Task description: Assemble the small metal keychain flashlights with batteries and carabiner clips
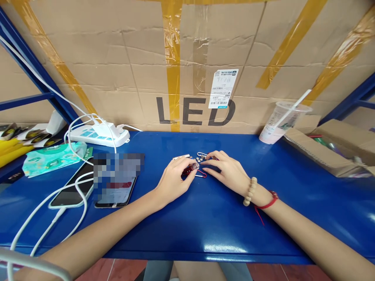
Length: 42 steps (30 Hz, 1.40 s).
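Note:
My left hand point(175, 175) is closed around a small dark red tube, like a mini flashlight body, whose silvery round end point(195, 166) points to the right. My right hand point(227, 169) is just right of it, thumb and fingers apart, with the fingertips close to several small round button cells point(199, 159) on the blue table. Beside the tube's end lies a red and silver carabiner clip point(202, 174). Another silvery clip point(200, 153) lies behind the cells, partly covered by my right fingers. A pale slim piece point(181, 157) shows behind my left hand.
Two phones, one black point(76, 183) with a charging cable point(58, 214) and one with a lit screen point(117, 191), lie left. Behind them are a white power strip point(96, 134) and a green tissue pack point(54, 158). A plastic cup point(281, 121) and an open carton point(331, 156) stand right.

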Tool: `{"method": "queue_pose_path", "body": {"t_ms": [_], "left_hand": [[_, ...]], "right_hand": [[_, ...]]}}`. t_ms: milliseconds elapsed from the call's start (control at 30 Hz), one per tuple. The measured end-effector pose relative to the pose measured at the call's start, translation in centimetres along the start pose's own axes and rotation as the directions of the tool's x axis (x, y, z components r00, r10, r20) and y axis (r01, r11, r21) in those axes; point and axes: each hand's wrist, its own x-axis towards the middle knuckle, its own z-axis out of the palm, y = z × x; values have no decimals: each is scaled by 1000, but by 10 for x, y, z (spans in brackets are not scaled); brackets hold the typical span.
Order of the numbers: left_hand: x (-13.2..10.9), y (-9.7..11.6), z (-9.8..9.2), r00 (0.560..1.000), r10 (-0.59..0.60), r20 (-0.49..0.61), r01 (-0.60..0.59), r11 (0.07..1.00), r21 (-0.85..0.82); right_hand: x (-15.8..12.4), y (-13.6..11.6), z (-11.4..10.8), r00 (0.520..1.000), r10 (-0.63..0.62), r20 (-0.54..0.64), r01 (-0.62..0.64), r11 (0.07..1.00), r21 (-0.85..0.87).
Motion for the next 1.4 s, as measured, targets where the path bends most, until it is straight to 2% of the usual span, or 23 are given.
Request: {"method": "queue_pose_path", "body": {"t_ms": [133, 233, 467, 600, 667, 767, 867, 967, 1100, 1200, 1400], "left_hand": [[-1, 3, -2, 994, 109, 27, -110, 993, 46], [-2, 5, -3, 988, 147, 42, -150, 985, 90], [-2, 5, -3, 990, 125, 61, -132, 983, 128], [-1, 5, -4, 988, 129, 84, -140, 980, 140], [-1, 6, -5, 989, 130, 65, -139, 980, 144], [0, 6, -5, 989, 136, 53, -142, 978, 155], [1, 7, -6, 986, 152, 71, -162, 975, 156], [1, 7, -7, 981, 181, 73, -191, 968, 164], [1, 5, -6, 977, 202, 73, -213, 959, 190], [1, 4, -6, 976, 205, 67, -215, 955, 204], [0, 2, -5, 977, 207, 51, -213, 954, 209]], "right_hand": [[0, 1, 2, 1000, -17, 19, 17, 1000, 6], [0, 1, 1, 1000, -1, 13, 1, 1000, 25], [2, -3, -5, 988, 146, 45, -150, 984, 95], [2, -5, -7, 981, 185, 53, -191, 974, 122], [2, -5, -7, 982, 189, 3, -187, 969, 162], [1, -7, -8, 972, 152, -177, -101, 959, 266], [-1, -15, -11, 926, 90, -367, 40, 943, 330], [-4, -23, -15, 887, 12, -461, 154, 935, 320], [-7, -29, -19, 854, -66, -516, 240, 930, 278], [-7, -30, -19, 853, -68, -518, 251, 923, 292], [-4, -35, -18, 910, 104, -401, 86, 900, 428]]}}
